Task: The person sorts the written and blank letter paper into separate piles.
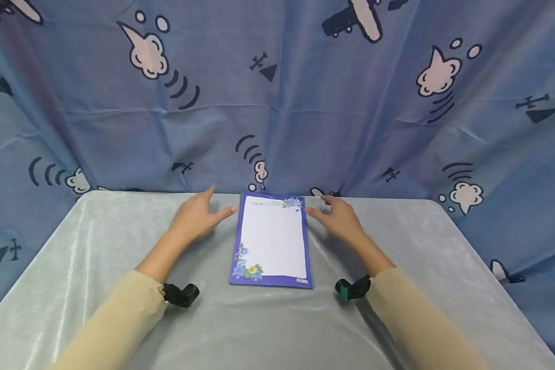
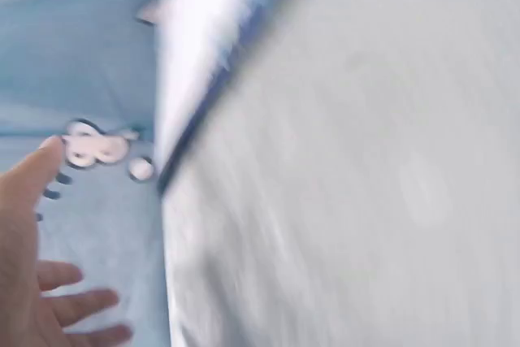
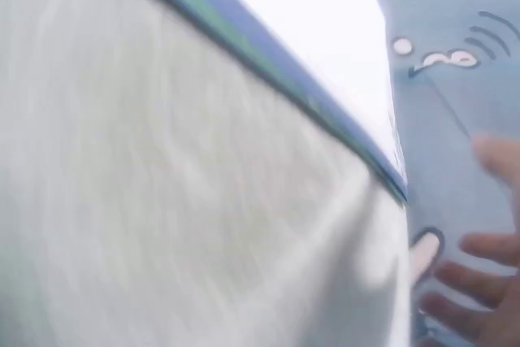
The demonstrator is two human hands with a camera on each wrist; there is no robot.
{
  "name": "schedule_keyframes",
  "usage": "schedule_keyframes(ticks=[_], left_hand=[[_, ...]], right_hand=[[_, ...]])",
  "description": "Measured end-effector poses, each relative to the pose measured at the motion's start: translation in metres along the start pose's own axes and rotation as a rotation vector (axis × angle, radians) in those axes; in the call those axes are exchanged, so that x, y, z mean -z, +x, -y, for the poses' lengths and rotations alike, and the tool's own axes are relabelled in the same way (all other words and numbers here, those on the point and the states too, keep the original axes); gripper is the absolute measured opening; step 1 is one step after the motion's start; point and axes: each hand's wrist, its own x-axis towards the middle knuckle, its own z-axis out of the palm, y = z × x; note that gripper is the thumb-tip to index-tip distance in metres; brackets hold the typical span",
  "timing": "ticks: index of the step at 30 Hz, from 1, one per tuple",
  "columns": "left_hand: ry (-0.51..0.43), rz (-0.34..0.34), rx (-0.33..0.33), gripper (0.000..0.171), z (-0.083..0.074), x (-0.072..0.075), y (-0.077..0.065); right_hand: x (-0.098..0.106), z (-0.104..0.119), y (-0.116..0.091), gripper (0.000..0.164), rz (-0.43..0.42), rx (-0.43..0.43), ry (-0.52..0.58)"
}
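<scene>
A thin purple-bordered booklet or pad (image 1: 274, 239) lies flat at the middle of the table's far side, with a white page-like panel and blue and yellow flowers printed at two corners. To its left, my left hand (image 1: 197, 215) hovers with fingers spread and the thumb pointing at the upper left edge. My right hand (image 1: 338, 220) is on the other side, its thumb close to the upper right edge. Neither hand holds anything. The left wrist view shows the left hand (image 2: 41, 274) apart from the blurred booklet; in the right wrist view the right hand (image 3: 487, 258) is likewise apart from it.
The table (image 1: 120, 231) is covered with a pale grey, slightly wrinkled cloth. A blue curtain (image 1: 277, 103) with cartoon prints hangs right behind the far edge and round both sides. Black wrist cameras (image 1: 181, 295) sit on both wrists below the beige sleeves.
</scene>
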Motion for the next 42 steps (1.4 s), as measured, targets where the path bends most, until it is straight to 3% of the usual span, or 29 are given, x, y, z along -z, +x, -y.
schedule_keyframes(ticks=[6,10,12,15,20,24,29,42], left_hand=[[-0.335,-0.023,0.047,0.067,-0.018,-0.033,0.011],[-0.577,-0.069,0.088,0.061,-0.017,-0.051,0.017],[-0.633,-0.110,0.096,0.058,-0.014,-0.059,0.018],[-0.597,-0.146,0.070,0.052,-0.009,-0.069,0.016],[-0.385,-0.198,-0.079,0.048,-0.011,-0.076,0.017],[-0.262,-0.226,-0.138,0.047,-0.011,-0.077,0.017],[-0.234,-0.215,-0.124,0.046,-0.005,-0.081,0.014],[-0.198,-0.196,-0.182,0.051,-0.006,-0.078,0.015]], right_hand=[[-0.026,-0.008,-0.002,0.056,-0.095,-0.012,0.146],[-0.043,-0.012,0.000,0.052,-0.182,0.002,0.199],[-0.050,-0.014,0.001,0.049,-0.213,0.013,0.223],[-0.057,-0.018,-0.001,0.044,-0.239,0.034,0.230],[-0.056,-0.023,-0.001,0.037,-0.318,0.119,0.180],[-0.056,-0.023,0.001,0.036,-0.304,0.160,0.172],[-0.061,-0.021,-0.001,0.034,-0.277,0.197,0.162],[-0.059,-0.019,-0.001,0.032,-0.291,0.214,0.145]])
